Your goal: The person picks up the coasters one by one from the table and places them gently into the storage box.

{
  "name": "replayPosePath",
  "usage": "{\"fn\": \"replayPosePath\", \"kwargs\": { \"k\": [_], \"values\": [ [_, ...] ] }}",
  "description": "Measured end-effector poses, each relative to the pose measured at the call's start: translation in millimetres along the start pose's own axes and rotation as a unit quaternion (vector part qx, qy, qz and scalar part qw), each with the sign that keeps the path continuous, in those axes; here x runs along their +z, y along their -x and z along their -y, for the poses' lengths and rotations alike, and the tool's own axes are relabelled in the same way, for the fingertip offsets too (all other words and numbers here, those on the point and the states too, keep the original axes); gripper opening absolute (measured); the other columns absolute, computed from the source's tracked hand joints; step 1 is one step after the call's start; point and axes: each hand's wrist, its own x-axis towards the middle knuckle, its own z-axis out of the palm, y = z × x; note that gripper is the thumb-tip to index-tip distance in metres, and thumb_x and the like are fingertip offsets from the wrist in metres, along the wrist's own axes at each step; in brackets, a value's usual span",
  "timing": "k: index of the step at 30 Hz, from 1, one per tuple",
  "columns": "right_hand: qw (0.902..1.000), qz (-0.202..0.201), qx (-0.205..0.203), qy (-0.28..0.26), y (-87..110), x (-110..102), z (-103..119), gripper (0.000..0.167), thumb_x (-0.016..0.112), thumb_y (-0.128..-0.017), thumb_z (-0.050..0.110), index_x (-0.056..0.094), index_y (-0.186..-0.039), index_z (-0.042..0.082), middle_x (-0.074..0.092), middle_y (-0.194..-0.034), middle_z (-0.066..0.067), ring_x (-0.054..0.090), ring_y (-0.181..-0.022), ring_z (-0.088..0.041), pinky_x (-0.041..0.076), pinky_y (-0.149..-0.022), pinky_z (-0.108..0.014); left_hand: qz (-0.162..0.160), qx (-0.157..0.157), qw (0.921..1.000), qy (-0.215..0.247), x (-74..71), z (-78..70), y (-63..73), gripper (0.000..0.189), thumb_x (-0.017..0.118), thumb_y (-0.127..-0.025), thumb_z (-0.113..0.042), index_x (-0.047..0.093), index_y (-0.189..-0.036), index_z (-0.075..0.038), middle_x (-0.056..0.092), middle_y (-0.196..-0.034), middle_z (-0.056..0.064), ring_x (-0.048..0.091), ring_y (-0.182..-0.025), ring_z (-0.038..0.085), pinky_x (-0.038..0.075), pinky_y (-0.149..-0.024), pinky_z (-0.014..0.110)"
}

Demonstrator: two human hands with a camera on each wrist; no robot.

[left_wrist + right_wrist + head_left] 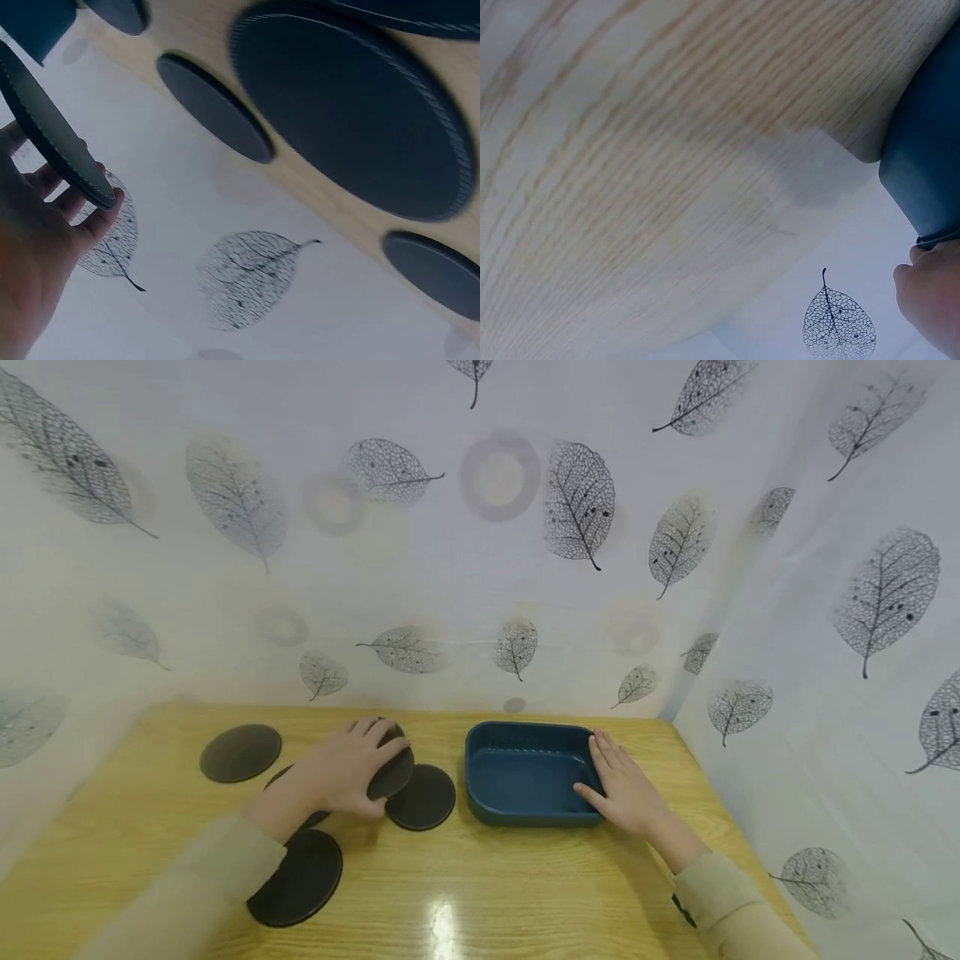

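Note:
My left hand [337, 772] grips a dark round coaster [393, 774] by its edge, tilted above the table. In the left wrist view the held coaster [56, 139] shows a stitched border, with fingertips along its rim. Another dark coaster [423, 799] lies just beneath and to the right of it. On the right, a blue rectangular dish [536, 814] with rounded corners stands on the table. My right hand [626, 789] holds its right end, thumb over the rim and fingers along the outer side. In the right wrist view, the dish [926, 150] meets the knuckles at its rim.
More dark coasters lie on the wooden table [480, 877]: one at the far left [240, 753], one partly under my left wrist [317, 819], and one near my left sleeve [300, 881]. A leaf-patterned curtain [450, 568] hangs behind and along the right.

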Motion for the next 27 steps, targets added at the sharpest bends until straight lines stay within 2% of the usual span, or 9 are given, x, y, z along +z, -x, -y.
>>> {"fn": "replayPosePath", "kwargs": {
  "k": [6, 19, 24, 27],
  "values": [
    [0.9998, 0.017, 0.007, -0.005, -0.7, -1.2, -0.8, 0.091, 0.053, -0.108, 0.051, 0.018, -0.165, -0.011, 0.011, -0.175, -0.029, 0.013, -0.163, -0.048, 0.016, -0.131, -0.063, 0.01, 0.025, 0.9996, 0.001, -3.0, -14.9, -29.9, 0.083, 0.074, -0.077, -0.047, 0.055, -0.151, -0.013, 0.053, -0.148, 0.02, 0.051, -0.134, 0.042, 0.045, -0.11, 0.063],
    [1.0, -0.003, -0.001, -0.003, 1.0, -1.1, -1.5, 0.09, 0.053, -0.108, 0.051, 0.021, -0.164, -0.012, 0.016, -0.174, -0.032, 0.018, -0.161, -0.05, 0.02, -0.129, -0.065, 0.014, 0.074, 0.9971, -0.008, 5.2, -51.6, -83.3, 0.084, 0.073, -0.08, -0.053, 0.054, -0.154, -0.018, 0.055, -0.147, 0.016, 0.053, -0.132, 0.035, 0.047, -0.112, 0.055],
    [0.9998, -0.018, -0.011, -0.002, 1.9, -1.8, 0.8, 0.088, 0.056, -0.107, 0.048, 0.024, -0.162, -0.013, 0.02, -0.172, -0.033, 0.021, -0.16, -0.052, 0.023, -0.127, -0.066, 0.02, 0.075, 0.997, -0.002, 8.2, -65.1, -100.2, 0.086, 0.072, -0.08, -0.056, 0.052, -0.155, -0.019, 0.053, -0.151, 0.015, 0.05, -0.136, 0.034, 0.045, -0.113, 0.053],
    [0.9999, -0.011, -0.005, -0.003, 1.4, -3.0, 2.5, 0.087, 0.057, -0.108, 0.045, 0.023, -0.163, -0.013, 0.019, -0.173, -0.032, 0.019, -0.161, -0.05, 0.021, -0.129, -0.064, 0.03, 0.069, 0.9971, 0.004, 10.6, -72.2, -109.7, 0.085, 0.072, -0.082, -0.057, 0.05, -0.156, -0.021, 0.051, -0.152, 0.014, 0.049, -0.137, 0.033, 0.044, -0.114, 0.052]
  ]
}}
